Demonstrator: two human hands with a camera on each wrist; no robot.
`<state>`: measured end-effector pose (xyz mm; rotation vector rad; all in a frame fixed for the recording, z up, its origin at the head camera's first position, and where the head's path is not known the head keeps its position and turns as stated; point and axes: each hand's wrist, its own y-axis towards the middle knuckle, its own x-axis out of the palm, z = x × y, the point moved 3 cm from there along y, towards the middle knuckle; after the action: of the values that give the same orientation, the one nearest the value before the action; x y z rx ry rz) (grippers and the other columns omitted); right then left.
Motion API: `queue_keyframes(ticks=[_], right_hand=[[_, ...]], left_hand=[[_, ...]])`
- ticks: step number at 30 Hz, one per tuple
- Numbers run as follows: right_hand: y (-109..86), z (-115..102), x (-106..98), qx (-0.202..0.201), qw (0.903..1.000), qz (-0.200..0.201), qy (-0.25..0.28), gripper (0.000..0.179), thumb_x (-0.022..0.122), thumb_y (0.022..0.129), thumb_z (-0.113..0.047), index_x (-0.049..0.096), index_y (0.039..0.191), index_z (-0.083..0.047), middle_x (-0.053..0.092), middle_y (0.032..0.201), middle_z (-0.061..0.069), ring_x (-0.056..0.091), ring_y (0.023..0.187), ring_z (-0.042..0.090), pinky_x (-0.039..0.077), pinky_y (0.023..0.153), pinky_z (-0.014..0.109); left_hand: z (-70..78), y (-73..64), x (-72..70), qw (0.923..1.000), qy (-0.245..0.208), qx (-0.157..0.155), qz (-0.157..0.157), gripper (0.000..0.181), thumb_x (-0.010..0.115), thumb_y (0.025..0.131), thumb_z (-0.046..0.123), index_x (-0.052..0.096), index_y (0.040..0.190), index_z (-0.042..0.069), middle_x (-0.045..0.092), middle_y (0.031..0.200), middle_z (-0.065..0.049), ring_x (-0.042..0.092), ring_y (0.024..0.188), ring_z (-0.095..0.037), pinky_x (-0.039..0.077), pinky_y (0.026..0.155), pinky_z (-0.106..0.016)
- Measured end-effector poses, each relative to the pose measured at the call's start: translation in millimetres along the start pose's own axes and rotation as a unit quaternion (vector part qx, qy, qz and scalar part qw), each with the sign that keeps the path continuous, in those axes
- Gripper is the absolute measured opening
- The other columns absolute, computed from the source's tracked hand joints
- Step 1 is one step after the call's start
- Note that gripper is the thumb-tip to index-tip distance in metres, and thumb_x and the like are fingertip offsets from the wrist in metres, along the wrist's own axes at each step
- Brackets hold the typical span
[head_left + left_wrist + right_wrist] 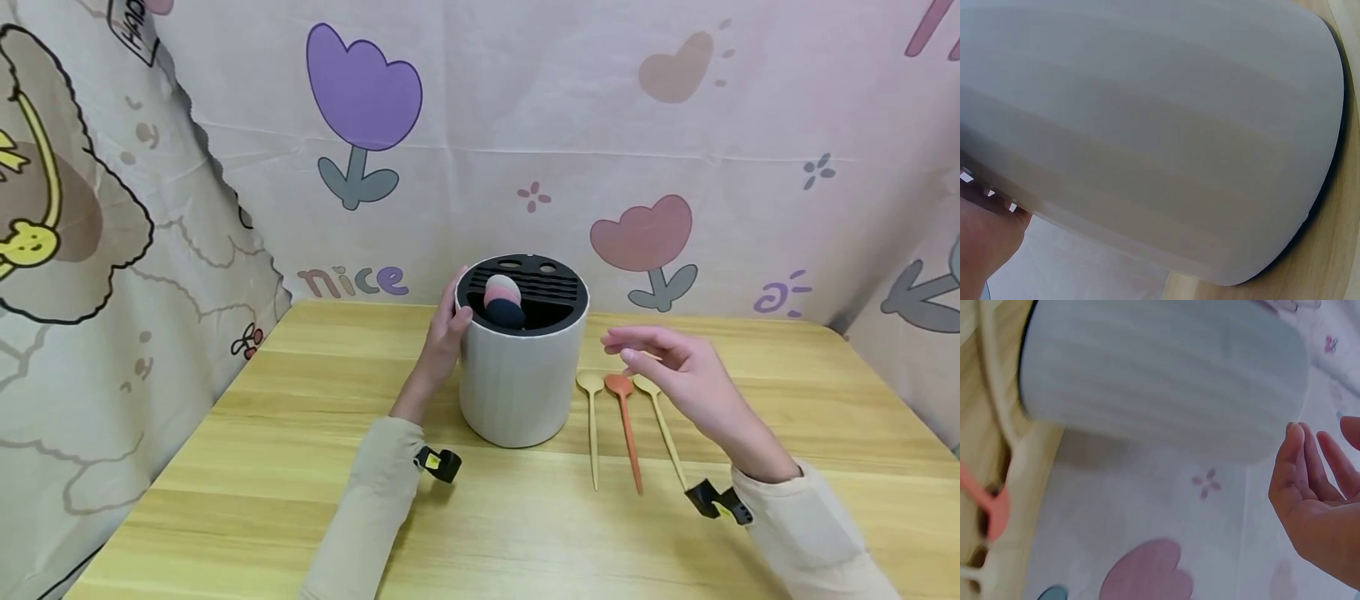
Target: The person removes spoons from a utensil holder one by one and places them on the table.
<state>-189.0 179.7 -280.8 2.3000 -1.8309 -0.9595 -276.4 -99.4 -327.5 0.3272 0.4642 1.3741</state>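
A white ribbed utensil holder (517, 383) with a black slotted lid (543, 287) stands upright on the table. My left hand (444, 333) holds it from the left near the rim, thumb on the front and the other fingers hidden behind. Rounded utensil heads in white, pink and dark blue (504, 302) show in the lid's large front opening. To the right of the holder, my right hand (678, 367) hovers with relaxed, slightly bent fingers and nothing in them. Below it lie an orange spoon (628, 433) and two pale yellow spoons (593, 433), handles toward me.
The wooden table (300, 400) reaches back to a wall cloth (480, 167) printed with flowers. Another patterned cloth (75, 333) hangs along the left side. Small black cameras sit at both wrists, the right one (716, 502) close to a spoon's handle end.
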Motion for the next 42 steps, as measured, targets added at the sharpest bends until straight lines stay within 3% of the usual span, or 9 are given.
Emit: queue_keyframes(ticks=[11, 21, 27, 33, 42], right_hand=[[26.2, -38.3, 20.4, 0.010, 0.9993, -0.036, -0.004, 0.026, 0.064, 0.093, -0.014, 0.067, 0.117, -0.003, 0.069, 0.111, 0.007, 0.064, 0.097, 0.021, 0.055, 0.073, 0.031], [55.6, -50.8, 35.7, 0.080, 0.9941, -0.067, 0.031, 0.030, 0.065, 0.092, -0.014, 0.065, 0.119, 0.000, 0.069, 0.110, 0.012, 0.065, 0.098, 0.016, 0.056, 0.067, 0.032], [64.2, -54.5, 40.6, 0.113, 0.9891, -0.065, 0.069, 0.030, 0.067, 0.090, -0.011, 0.066, 0.116, 0.003, 0.071, 0.106, 0.011, 0.066, 0.097, 0.015, 0.057, 0.066, 0.034], [68.3, -53.5, 47.5, 0.141, 0.9837, -0.038, 0.105, 0.029, 0.070, 0.087, -0.010, 0.068, 0.113, 0.003, 0.072, 0.101, 0.007, 0.065, 0.095, 0.016, 0.057, 0.066, 0.036], [73.7, -58.4, 55.8, 0.162, 0.9806, -0.030, 0.107, 0.031, 0.072, 0.085, -0.008, 0.069, 0.114, 0.000, 0.069, 0.111, 0.010, 0.066, 0.094, 0.017, 0.058, 0.065, 0.038]], left_hand=[[2.1, 0.1, 1.3, 1.0000, 0.005, -0.002, -0.001, 0.111, 0.041, 0.077, 0.083, 0.017, 0.154, 0.006, 0.019, 0.159, -0.012, 0.019, 0.143, -0.026, 0.020, 0.112, -0.054], [-2.8, -1.7, 1.0, 1.0000, 0.000, -0.009, -0.003, 0.098, 0.043, 0.083, 0.072, 0.017, 0.155, 0.009, 0.019, 0.159, -0.009, 0.019, 0.143, -0.025, 0.020, 0.112, -0.054], [-1.7, -1.7, -0.7, 1.0000, 0.004, -0.008, -0.001, 0.090, 0.041, 0.086, 0.063, 0.018, 0.155, 0.010, 0.019, 0.159, -0.009, 0.019, 0.143, -0.024, 0.020, 0.112, -0.054], [2.5, -0.7, 1.3, 1.0000, 0.005, -0.006, 0.003, 0.081, 0.040, 0.088, 0.048, 0.019, 0.154, 0.006, 0.019, 0.158, -0.012, 0.019, 0.143, -0.027, 0.018, 0.113, -0.053], [0.3, -1.2, 1.1, 1.0000, 0.000, -0.007, 0.002, 0.087, 0.041, 0.088, 0.061, 0.019, 0.154, 0.008, 0.019, 0.158, -0.011, 0.019, 0.143, -0.027, 0.016, 0.113, -0.054]])
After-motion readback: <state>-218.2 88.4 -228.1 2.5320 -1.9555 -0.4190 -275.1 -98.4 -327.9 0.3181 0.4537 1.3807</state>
